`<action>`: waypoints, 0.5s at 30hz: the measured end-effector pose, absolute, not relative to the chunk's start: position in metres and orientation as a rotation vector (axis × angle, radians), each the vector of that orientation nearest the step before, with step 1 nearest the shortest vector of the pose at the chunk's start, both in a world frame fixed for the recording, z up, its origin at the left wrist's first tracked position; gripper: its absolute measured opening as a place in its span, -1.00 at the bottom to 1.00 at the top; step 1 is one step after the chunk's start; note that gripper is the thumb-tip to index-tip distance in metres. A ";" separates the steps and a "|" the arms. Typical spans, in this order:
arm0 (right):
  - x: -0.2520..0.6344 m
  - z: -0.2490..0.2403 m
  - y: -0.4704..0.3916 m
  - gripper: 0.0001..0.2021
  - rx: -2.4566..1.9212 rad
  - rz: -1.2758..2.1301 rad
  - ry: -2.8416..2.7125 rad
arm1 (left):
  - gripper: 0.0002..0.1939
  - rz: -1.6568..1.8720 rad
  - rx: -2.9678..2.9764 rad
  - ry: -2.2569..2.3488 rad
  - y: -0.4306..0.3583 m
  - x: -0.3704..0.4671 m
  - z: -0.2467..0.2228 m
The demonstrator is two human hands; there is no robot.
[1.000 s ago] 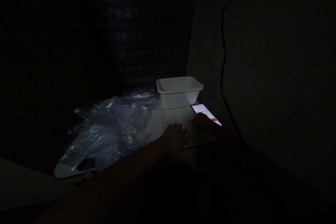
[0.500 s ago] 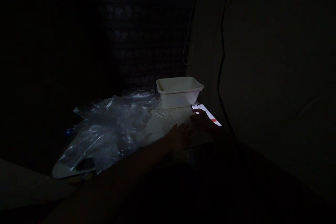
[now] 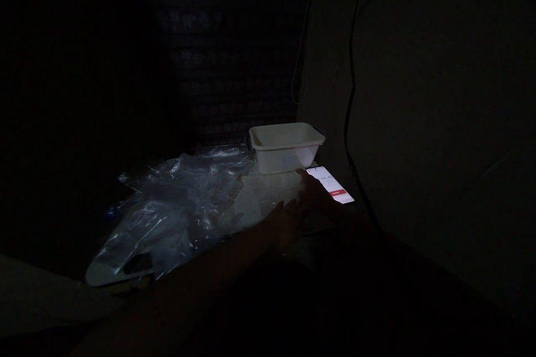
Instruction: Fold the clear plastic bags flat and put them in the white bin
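The room is very dark. My left hand [image 3: 288, 222] is over the near edge of the table, its fingers stretched forward and apart, with nothing seen in them. Just beyond it, my right hand [image 3: 314, 192] shows as a dark shape beside a lit phone [image 3: 341, 192] and covers part of its left edge. One finger points towards the tub, while the others are lost in shadow. White numbers-and-text screen with a red bar marks the phone, which lies flat. A pale sheet or clear plastic [image 3: 255, 201] lies in front of my hands on the table.
A white plastic tub [image 3: 272, 162] with dark handles stands at the table's back. Crumpled clear plastic bags [image 3: 180, 189] cover the left side of the table [image 3: 98, 273]. A dark cable [image 3: 348, 117] hangs down the right wall. A blue object [image 3: 110, 212] is at the left.
My right hand has moved left off the phone, so more of its screen shows. My left hand has barely shifted. Tub and bags stay put.
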State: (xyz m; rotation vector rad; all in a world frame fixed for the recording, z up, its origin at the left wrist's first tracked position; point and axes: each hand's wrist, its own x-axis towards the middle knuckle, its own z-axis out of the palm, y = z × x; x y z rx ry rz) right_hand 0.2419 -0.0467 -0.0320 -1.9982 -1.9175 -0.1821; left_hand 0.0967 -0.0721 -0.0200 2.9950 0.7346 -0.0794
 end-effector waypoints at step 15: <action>0.265 -0.048 -0.041 -0.56 -1.459 0.643 -1.815 | -0.70 0.217 2.996 1.329 -0.042 0.078 -0.007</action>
